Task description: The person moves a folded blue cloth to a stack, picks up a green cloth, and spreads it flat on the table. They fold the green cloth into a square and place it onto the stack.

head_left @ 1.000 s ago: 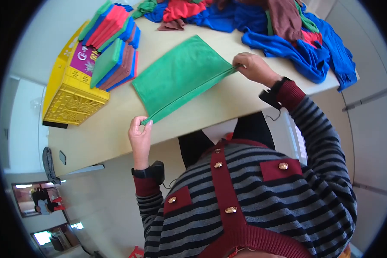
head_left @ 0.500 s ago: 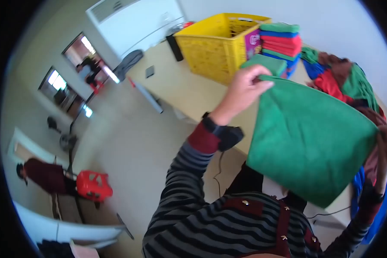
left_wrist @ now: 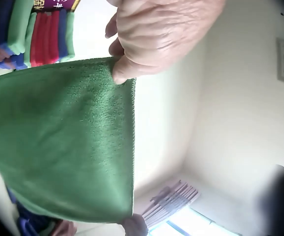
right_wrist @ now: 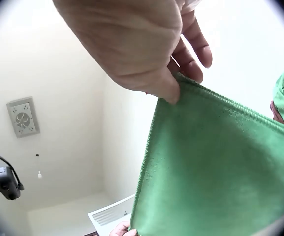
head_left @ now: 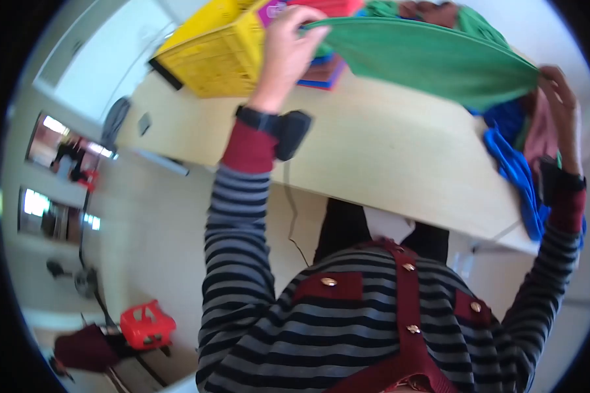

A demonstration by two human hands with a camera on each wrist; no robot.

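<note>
A green cloth [head_left: 432, 62] with stitched edges is stretched between both hands, raised above the table. Its one corner is pinched between thumb and fingers of my left hand [head_left: 287, 56]. My right hand [head_left: 560, 98] pinches another corner, with the outer fingers loose behind it, as the right wrist view shows. Between the hands the top edge runs nearly taut while the rest hangs below. Behind the left hand, folded cloths [left_wrist: 48, 37] in green, red and blue stand stacked, partly hidden by the green cloth in the head view.
A yellow crate [head_left: 226, 59] stands at the back left of the pale table [head_left: 380, 150]. Loose blue, brown and green cloths [head_left: 508, 128] lie heaped at the right and back. A flat grey object [head_left: 144, 124] lies near the left end. A red stool [head_left: 148, 325] stands on the floor.
The cloth was lying on the table one second ago, then was lifted and hung broadside. Now it is held higher and farther out. Both hands have kept hold; the head view has swung left and partly back.
</note>
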